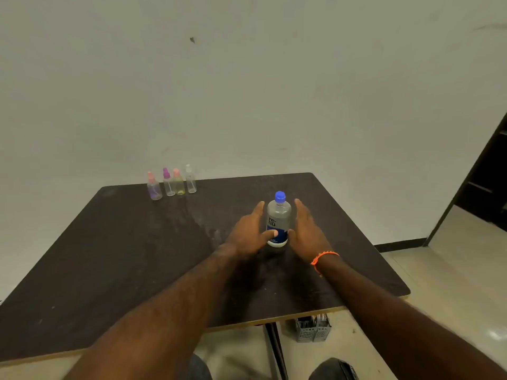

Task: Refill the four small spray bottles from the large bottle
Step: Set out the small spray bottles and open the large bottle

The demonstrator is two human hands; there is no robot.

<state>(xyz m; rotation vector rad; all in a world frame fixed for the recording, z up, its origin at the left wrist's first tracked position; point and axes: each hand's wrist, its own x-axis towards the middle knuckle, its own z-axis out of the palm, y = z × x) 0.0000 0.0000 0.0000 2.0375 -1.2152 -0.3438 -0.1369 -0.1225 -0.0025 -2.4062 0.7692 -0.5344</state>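
The large clear bottle (278,215) with a blue cap and blue label stands upright on the dark table (123,256), right of centre. My left hand (248,232) is on its left side with fingers spread, and the thumb tip touches the label. My right hand (305,232) is flat and open on its right side, close to the bottle. Four small spray bottles stand in a row at the far left edge: a pink-capped one (154,188), a purple-capped one (168,183), a salmon-capped yellowish one (179,183) and a white-capped one (191,181).
The table's back edge meets a pale wall. A grey perforated basket (312,329) sits on the floor under the near right edge. A dark shelf unit (489,182) stands at the far right. An orange bracelet (323,256) is on my right wrist.
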